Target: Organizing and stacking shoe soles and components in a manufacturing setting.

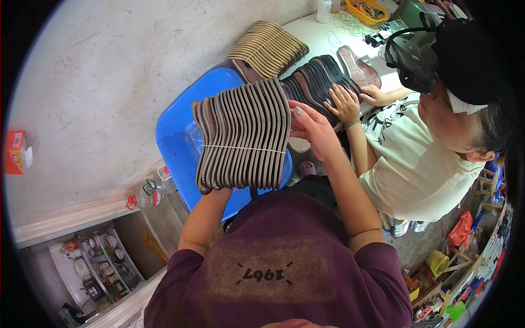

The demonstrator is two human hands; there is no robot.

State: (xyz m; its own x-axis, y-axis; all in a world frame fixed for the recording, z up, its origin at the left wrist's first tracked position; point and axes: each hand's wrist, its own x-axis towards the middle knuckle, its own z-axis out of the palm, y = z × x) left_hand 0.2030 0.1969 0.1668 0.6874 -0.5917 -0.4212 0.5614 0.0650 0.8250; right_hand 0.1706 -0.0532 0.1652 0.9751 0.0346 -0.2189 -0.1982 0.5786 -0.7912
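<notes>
A thick bundle of grey-brown shoe soles (246,128), stood side by side on edge and tied round with a thin pale band, is held up in front of me. My left forearm (206,218) reaches under its near left end; the bundle hides the left hand, which bears it from below. My right hand (314,128) is against the bundle's right side, thumb and fingers at the edge, the fingertips partly hidden. Below the bundle is a blue plastic basin (170,128).
A tan bundle of soles (268,48) and a row of dark soles (314,82) lie on a white table (306,30). At right a co-worker (421,153) touches the dark row. Plastic bottles (150,194) stand left of the basin; an open drawer (98,268) is lower left.
</notes>
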